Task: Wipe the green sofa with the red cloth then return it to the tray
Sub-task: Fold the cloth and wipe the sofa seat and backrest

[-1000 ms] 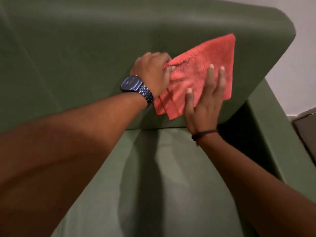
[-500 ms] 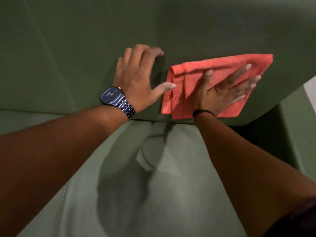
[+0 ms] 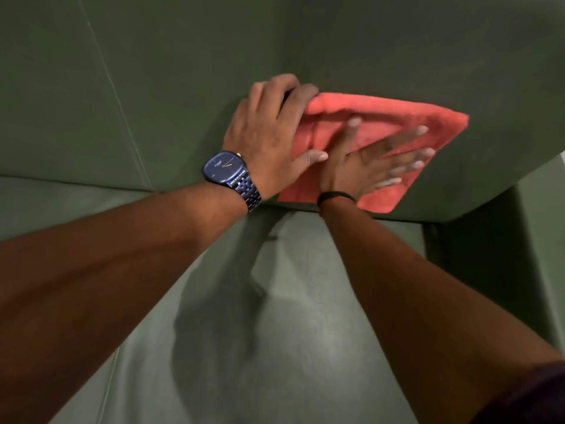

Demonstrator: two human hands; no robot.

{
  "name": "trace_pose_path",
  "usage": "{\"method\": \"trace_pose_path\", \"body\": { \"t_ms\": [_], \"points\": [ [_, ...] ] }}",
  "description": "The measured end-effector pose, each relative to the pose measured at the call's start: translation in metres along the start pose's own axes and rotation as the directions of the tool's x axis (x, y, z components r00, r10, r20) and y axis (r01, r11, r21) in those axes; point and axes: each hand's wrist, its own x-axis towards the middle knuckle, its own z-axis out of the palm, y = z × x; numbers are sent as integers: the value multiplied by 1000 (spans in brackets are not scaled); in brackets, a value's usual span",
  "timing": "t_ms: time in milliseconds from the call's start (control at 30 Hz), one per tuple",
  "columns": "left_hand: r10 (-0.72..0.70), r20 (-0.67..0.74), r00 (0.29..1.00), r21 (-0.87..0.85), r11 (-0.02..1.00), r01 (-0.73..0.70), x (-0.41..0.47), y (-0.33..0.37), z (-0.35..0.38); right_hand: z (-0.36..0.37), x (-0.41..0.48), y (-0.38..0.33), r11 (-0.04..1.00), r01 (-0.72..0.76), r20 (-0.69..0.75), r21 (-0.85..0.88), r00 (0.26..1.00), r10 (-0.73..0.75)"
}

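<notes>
The red cloth [image 3: 406, 116] lies folded flat against the green sofa's backrest [image 3: 183, 71], near its right end. My right hand [image 3: 373, 162] presses flat on the cloth with fingers spread and slightly blurred, a black band at the wrist. My left hand [image 3: 269, 133], with a blue watch on the wrist, sits at the cloth's left edge. Its fingers curl over the top left corner and its thumb lies on the cloth. The tray is not in view.
The sofa's seat cushion [image 3: 305, 332] lies below both forearms. The right armrest [image 3: 538, 240] rises at the right edge, with a dark gap beside the backrest. A seam [image 3: 122, 111] runs down the backrest on the left.
My left hand left the cloth, rested open on the backrest, and has now come back to the cloth's left edge. My right hand swept the cloth sideways.
</notes>
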Motion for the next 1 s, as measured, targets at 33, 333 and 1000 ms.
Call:
{"method": "trace_pose_path", "body": {
  "t_ms": [33, 333, 1000],
  "points": [
    [8, -1, 1000, -8, 1000, -8, -2, 0, 1, 3, -10, -3, 1000, 13, 44, -7, 999, -13],
    [126, 117, 985, 369, 916, -160, 4, -14, 11, -24, -7, 27, 906, 372, 235, -204, 917, -323],
    [-108, 54, 993, 278, 956, 89, -77, -91, -53, -32, -52, -42, 189, 973, 630, -132, 230, -742]
  ]
}}
